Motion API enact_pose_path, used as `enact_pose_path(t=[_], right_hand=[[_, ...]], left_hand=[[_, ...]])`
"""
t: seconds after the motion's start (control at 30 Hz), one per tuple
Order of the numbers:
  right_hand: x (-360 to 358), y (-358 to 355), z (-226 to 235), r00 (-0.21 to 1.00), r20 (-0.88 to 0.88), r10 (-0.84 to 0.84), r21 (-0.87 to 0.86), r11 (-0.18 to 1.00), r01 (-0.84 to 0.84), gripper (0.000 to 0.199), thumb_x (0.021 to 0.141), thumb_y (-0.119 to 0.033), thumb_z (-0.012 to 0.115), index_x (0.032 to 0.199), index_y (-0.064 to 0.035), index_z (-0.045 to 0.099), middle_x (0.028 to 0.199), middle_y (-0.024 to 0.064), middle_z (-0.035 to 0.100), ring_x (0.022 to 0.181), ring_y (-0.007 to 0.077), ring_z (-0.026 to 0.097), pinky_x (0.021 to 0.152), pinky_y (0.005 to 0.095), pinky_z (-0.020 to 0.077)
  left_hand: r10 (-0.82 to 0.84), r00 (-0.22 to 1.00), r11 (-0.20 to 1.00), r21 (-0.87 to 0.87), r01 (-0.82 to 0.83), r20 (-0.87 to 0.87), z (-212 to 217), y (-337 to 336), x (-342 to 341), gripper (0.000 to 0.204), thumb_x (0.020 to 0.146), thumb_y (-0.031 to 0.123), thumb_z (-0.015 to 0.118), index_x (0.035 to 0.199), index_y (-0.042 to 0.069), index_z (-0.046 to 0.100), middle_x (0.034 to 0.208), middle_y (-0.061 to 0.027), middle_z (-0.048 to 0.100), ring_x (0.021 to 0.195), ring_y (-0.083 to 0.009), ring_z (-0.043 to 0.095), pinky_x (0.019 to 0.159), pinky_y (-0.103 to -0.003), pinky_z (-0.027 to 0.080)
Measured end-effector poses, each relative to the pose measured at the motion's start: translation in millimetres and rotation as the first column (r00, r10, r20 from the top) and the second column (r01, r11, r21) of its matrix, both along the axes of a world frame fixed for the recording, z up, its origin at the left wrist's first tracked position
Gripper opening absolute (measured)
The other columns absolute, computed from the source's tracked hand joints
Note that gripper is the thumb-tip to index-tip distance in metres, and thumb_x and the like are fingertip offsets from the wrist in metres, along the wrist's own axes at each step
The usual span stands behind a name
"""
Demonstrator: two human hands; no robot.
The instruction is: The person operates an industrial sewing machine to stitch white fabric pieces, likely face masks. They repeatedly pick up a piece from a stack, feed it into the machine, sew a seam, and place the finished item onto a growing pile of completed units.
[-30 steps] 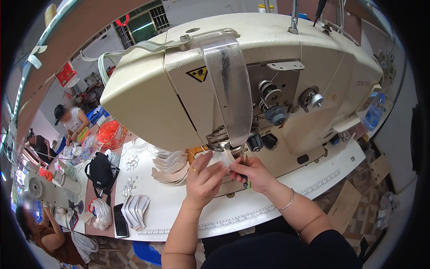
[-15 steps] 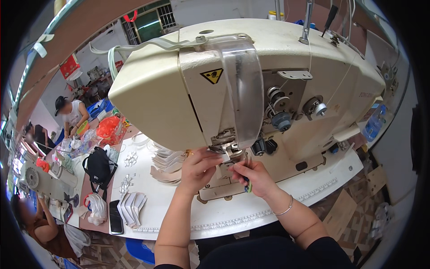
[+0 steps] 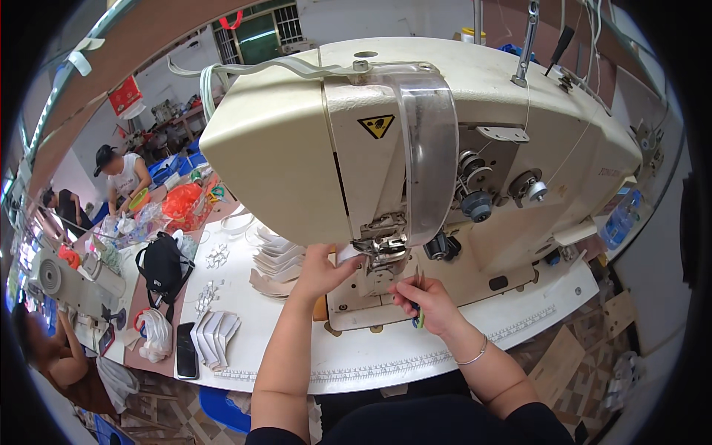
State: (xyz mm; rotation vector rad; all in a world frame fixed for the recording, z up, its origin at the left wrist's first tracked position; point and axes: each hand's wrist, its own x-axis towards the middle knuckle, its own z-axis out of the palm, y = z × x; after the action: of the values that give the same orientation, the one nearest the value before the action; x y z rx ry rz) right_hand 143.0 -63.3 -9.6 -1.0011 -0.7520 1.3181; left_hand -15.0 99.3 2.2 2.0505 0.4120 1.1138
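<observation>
A cream sewing machine (image 3: 267,156) fills the middle, its metal presser foot and clamp (image 3: 383,248) low at the front. Just left of the clamp, my left hand (image 3: 321,273) pinches a small white fabric piece (image 3: 346,253). Its far end is hidden by the fingers and metal parts. My right hand (image 3: 430,302), right of the clamp and a little nearer to me, is closed around small thread snips (image 3: 420,319) with a green and dark handle. Their blades point up, apart from the fabric.
Left of the machine lie stacked pale strips (image 3: 276,263), folded white pieces (image 3: 216,339), a black phone (image 3: 187,350) and a black bag (image 3: 165,267). A ruler tape (image 3: 356,373) runs along the table's front edge. Other people work at the far left; a water bottle (image 3: 620,219) stands right.
My hands have moved apart. The left has drawn the white piece leftward from under the clamp; the right, still holding the snips, is slightly lower. The view has shifted a little.
</observation>
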Motion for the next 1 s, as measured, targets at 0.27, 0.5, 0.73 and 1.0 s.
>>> enact_pose_path(t=[0.27, 0.5, 0.73, 1.0], right_hand=[[-1, -5, -16, 1.0, -0.017, -0.025, -0.087, 0.996, 0.024, 0.018, 0.082, -0.017, 0.058, 0.085, 0.0002, 0.059, 0.069, 0.0027, 0.057, 0.052, 0.0045, 0.044, 0.045, 0.0166, 0.0333], [-12, -5, -25, 1.0, 0.003, -0.014, -0.1, 0.995, 0.014, 0.015, 0.082, -0.014, 0.057, 0.084, 0.0004, 0.057, 0.067, 0.0038, 0.055, 0.052, 0.0065, 0.045, 0.044, 0.0179, 0.0341], [-7, -7, -40, 0.998, 0.064, 0.018, -0.164, 0.986, -0.008, 0.015, 0.082, -0.015, 0.057, 0.083, 0.0, 0.056, 0.068, 0.0035, 0.055, 0.053, 0.0064, 0.045, 0.044, 0.0185, 0.0342], [-29, 4, -32, 0.979, 0.17, 0.108, -0.144, 0.986, -0.084, 0.017, 0.082, -0.015, 0.057, 0.086, 0.0007, 0.057, 0.07, 0.0029, 0.057, 0.054, 0.0047, 0.044, 0.047, 0.0172, 0.0338]], left_hand=[[-0.018, 0.994, 0.953, -0.302, -0.015, -0.105, 10, -12, -15, 0.04, 0.075, 0.012, 0.065, 0.11, 0.0, 0.052, 0.087, -0.002, 0.058, 0.07, -0.0066, 0.051, 0.055, -0.021, 0.042], [0.363, 0.928, 0.901, 0.223, -0.372, 0.08, 10, -27, -37, 0.047, 0.066, 0.022, 0.073, 0.107, 0.006, 0.055, 0.105, -0.0107, 0.053, 0.094, -0.0239, 0.053, 0.079, -0.033, 0.044], [0.999, -0.001, -0.017, 0.403, -0.915, 0.039, -24, -37, -223, 0.05, 0.065, 0.022, 0.072, 0.109, 0.008, 0.053, 0.11, -0.0155, 0.047, 0.1, -0.0333, 0.045, 0.086, -0.045, 0.035], [0.764, 0.635, 0.609, 0.457, -0.648, -0.118, -48, -44, -173, 0.023, 0.065, 0.018, 0.069, 0.083, 0.008, 0.059, 0.088, -0.0076, 0.054, 0.094, -0.0271, 0.049, 0.078, -0.04, 0.038]])
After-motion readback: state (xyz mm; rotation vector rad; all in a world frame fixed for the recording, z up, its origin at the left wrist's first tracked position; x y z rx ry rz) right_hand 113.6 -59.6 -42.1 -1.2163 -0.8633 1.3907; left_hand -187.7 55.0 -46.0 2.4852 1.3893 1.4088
